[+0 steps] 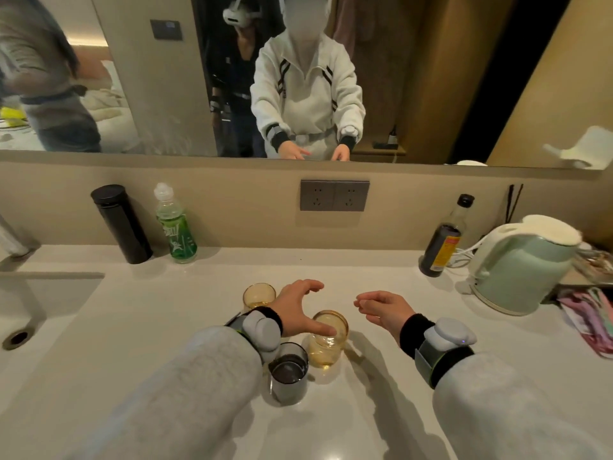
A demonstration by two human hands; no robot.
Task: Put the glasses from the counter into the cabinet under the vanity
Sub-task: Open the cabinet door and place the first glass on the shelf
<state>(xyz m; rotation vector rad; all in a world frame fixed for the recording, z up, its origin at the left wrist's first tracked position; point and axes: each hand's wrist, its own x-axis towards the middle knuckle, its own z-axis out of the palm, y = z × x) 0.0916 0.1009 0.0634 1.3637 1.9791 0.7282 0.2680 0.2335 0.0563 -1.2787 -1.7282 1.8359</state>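
Amber glasses (328,340) (258,295) and grey glass (288,373) all on bench (166,327); none stowed. Left hand (298,307) spread open, right hand (381,308) loosely curled, both empty.

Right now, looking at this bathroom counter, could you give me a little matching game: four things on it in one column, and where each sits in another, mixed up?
Things:
1. black flask
2. pale green kettle
3. grey glass
4. green bottle

Places:
A. nearest the camera, beside an amber glass
B. far right of the counter
C. at the back wall, just right of the black flask
D. at the back wall, nearest the sink

Pairs: 1-D, 2-B, 3-A, 4-C
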